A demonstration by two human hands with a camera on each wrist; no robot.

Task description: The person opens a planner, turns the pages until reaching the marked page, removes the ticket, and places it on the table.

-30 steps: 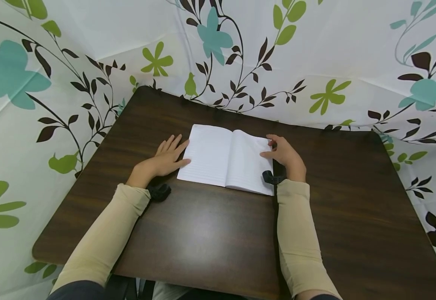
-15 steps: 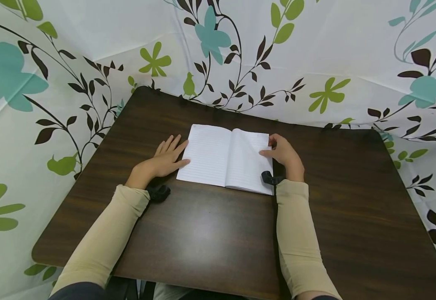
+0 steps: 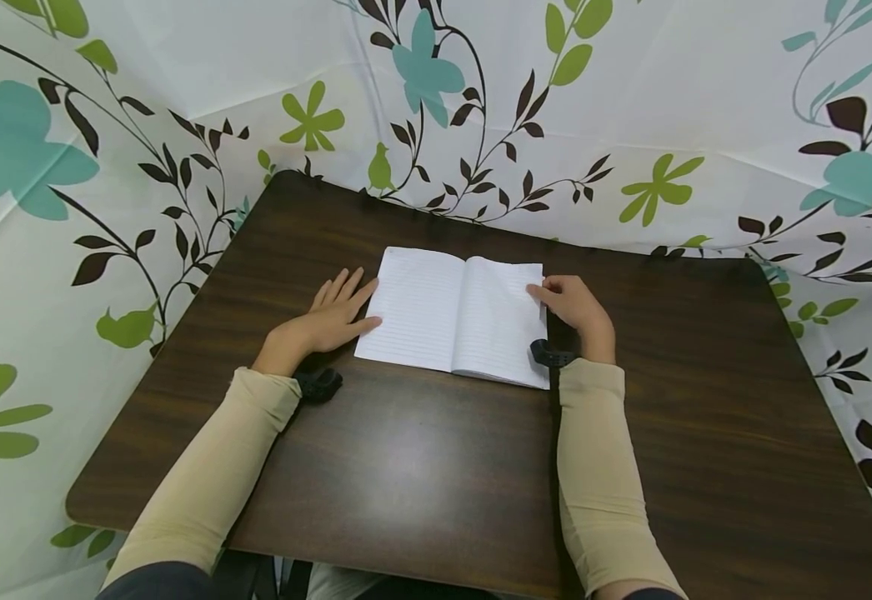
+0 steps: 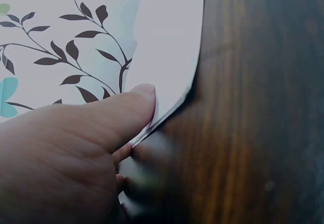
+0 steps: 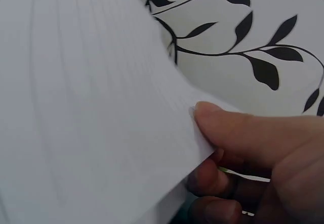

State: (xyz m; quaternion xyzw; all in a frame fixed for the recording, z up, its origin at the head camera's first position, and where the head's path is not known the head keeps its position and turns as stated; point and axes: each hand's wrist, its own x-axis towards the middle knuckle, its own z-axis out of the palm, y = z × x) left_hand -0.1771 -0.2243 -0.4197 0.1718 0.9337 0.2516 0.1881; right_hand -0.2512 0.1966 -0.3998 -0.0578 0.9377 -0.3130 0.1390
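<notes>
Notebook (image 3: 457, 321) lies open on the dark tabletop (image 3: 406, 475), between the left hand (image 3: 321, 325) and the right hand (image 3: 574, 302) of the person. The left hand is spread: its thumb rests on the left page (image 3: 419, 308) near the outer edge, and the other fingers stretch beside this edge. Probably this placement works as a light weight, so that the notebook does not slide or close itself. The right hand pinches the right page (image 5: 101, 107) at its outer edge, toward the upper corner, with the thumb above and fingertips below. Such a place seems sensible, because this edge is far from the middle fold and paper bends there easily; in the right wrist view it curves toward the thumb. Whether 1 sheet or more is held, I cannot say for certain, since the paper there is blurred. Behind the tabletop hangs a printed cloth (image 3: 669, 92), perhaps as plain screening.
</notes>
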